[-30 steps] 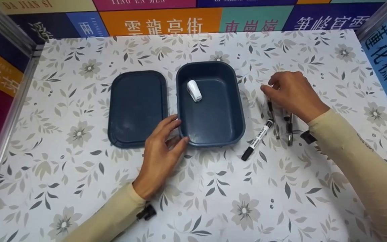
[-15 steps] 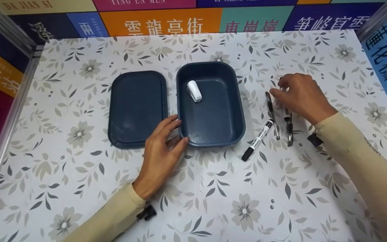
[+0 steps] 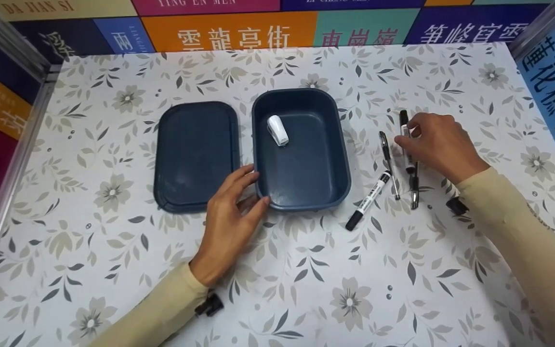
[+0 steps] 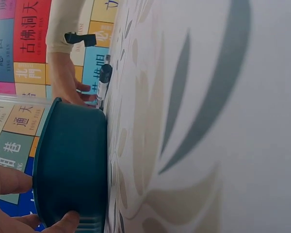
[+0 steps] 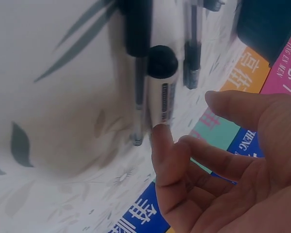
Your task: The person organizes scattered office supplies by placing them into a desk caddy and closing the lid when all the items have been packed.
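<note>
My left hand (image 3: 231, 219) rests at the near left corner of a dark blue box (image 3: 306, 178), its thumb and fingers touching the rim. A white mini stapler (image 3: 278, 131) lies inside the box. Over a black-and-white marker (image 3: 404, 118) is my right hand (image 3: 443, 142). In the right wrist view a fingertip touches the marker's body (image 5: 161, 99), while the thumb stands apart from it. A black pen (image 3: 415, 193) lies alongside, partly hidden by the hand. Further left are another pen (image 3: 385, 144) and a second marker (image 3: 368, 201).
The box's dark blue lid (image 3: 198, 156) lies flat to the left of the box. A floral-patterned cloth (image 3: 301, 289) covers the table. Colourful printed panels (image 3: 231, 33) stand along the back and sides.
My right hand has shifted right and slightly nearer, uncovering the upper ends of a pen and of the marker beneath it. My left hand, the box and the stapler have stayed in place.
</note>
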Demonstrator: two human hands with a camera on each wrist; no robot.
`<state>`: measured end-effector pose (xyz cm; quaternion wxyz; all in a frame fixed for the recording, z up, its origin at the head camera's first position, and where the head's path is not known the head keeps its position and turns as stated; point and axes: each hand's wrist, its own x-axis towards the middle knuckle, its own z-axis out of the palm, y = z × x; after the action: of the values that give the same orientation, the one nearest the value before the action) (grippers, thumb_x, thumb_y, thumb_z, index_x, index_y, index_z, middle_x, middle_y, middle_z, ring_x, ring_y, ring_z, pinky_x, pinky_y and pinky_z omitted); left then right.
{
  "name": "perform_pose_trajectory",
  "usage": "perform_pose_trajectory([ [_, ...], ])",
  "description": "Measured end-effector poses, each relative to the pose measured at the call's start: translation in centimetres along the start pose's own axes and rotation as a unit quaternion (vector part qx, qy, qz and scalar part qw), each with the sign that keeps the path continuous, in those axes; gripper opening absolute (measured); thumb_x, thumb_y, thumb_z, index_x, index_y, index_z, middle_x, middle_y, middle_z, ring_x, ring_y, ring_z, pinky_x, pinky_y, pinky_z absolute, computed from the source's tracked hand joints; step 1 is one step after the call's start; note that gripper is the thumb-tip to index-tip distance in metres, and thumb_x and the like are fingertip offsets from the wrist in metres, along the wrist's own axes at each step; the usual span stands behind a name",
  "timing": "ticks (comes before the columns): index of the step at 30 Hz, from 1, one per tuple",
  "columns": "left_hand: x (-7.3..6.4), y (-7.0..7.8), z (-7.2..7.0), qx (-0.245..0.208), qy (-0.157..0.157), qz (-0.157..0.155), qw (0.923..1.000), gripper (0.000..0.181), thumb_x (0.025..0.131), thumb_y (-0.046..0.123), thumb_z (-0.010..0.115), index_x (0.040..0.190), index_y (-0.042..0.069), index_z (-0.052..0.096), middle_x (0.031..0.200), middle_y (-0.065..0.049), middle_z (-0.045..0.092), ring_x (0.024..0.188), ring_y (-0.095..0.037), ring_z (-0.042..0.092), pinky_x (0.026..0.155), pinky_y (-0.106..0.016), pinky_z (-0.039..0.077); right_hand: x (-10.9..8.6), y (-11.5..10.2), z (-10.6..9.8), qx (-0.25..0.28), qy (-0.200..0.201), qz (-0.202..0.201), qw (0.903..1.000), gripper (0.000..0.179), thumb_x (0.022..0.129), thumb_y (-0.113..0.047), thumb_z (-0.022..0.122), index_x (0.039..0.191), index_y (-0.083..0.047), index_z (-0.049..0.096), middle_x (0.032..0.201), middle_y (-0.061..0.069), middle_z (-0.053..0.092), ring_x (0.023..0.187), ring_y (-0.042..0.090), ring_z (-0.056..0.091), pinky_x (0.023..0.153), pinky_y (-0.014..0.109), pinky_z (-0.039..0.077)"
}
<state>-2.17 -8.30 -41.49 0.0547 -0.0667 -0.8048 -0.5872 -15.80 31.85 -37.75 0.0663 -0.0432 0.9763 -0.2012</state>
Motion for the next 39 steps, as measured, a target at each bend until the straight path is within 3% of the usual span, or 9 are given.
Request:
perform_pose_trajectory([
  [13, -0.1, 0.1, -0.1, -0.015, -0.002, -0.002, 0.9999, 0.048, 0.097, -0.002, 0.081, 0.143, -0.008, 0.067, 0.159, -0.014, 0.057, 0.138, -0.027, 0.064, 0.104, -0.033, 0.063, -0.3, 0.7, 0.6, -0.004, -0.005, 0.01, 0.9999, 0.047, 0.102, -0.031, 0.074, 0.123, 0.012, 0.07, 0.118, 0.035, 0.073, 0.104, 0.051, 0.067, 0.086, 0.067, 0.054],
  [22, 0.0, 0.1, -0.1, -0.011, -0.001, 0.003, 0.9999, 0.048, 0.096, -0.003, 0.081, 0.142, -0.008, 0.067, 0.158, -0.015, 0.058, 0.135, -0.029, 0.067, 0.102, -0.031, 0.064, -0.2, 1.3, 1.0, -0.011, 0.007, 0.017, 0.9998, 0.042, 0.101, -0.033, 0.075, 0.104, 0.009, 0.076, 0.103, 0.028, 0.069, 0.087, 0.041, 0.059, 0.068, 0.047, 0.045],
  [28, 0.1, -0.1, 0.0, -0.016, 0.0, 0.001, 0.9999, 0.048, 0.096, -0.004, 0.081, 0.142, -0.009, 0.067, 0.158, -0.015, 0.058, 0.135, -0.029, 0.067, 0.103, -0.03, 0.063, 0.0, 1.4, 1.1, -0.026, 0.011, 0.022, 0.9994, 0.043, 0.101, -0.031, 0.074, 0.102, 0.012, 0.079, 0.107, 0.032, 0.07, 0.086, 0.042, 0.059, 0.066, 0.052, 0.046],
  [34, 0.0, 0.0, 0.0, -0.007, 0.002, 0.002, 1.0, 0.048, 0.096, -0.004, 0.081, 0.142, -0.009, 0.067, 0.158, -0.015, 0.058, 0.137, -0.027, 0.065, 0.103, -0.031, 0.064, 0.1, 1.2, 1.3, -0.036, 0.008, 0.025, 0.999, 0.039, 0.1, -0.029, 0.07, 0.09, 0.008, 0.078, 0.099, 0.026, 0.065, 0.085, 0.04, 0.056, 0.063, 0.051, 0.044],
  [39, 0.1, 0.0, 0.1, -0.009, 0.002, 0.004, 0.9999, 0.048, 0.096, -0.004, 0.081, 0.142, -0.009, 0.067, 0.158, -0.015, 0.058, 0.136, -0.027, 0.065, 0.103, -0.032, 0.064, 0.2, 1.1, 1.0, -0.015, 0.02, 0.026, 0.9994, 0.04, 0.1, -0.026, 0.068, 0.101, 0.012, 0.08, 0.107, 0.03, 0.068, 0.093, 0.042, 0.058, 0.07, 0.054, 0.047],
])
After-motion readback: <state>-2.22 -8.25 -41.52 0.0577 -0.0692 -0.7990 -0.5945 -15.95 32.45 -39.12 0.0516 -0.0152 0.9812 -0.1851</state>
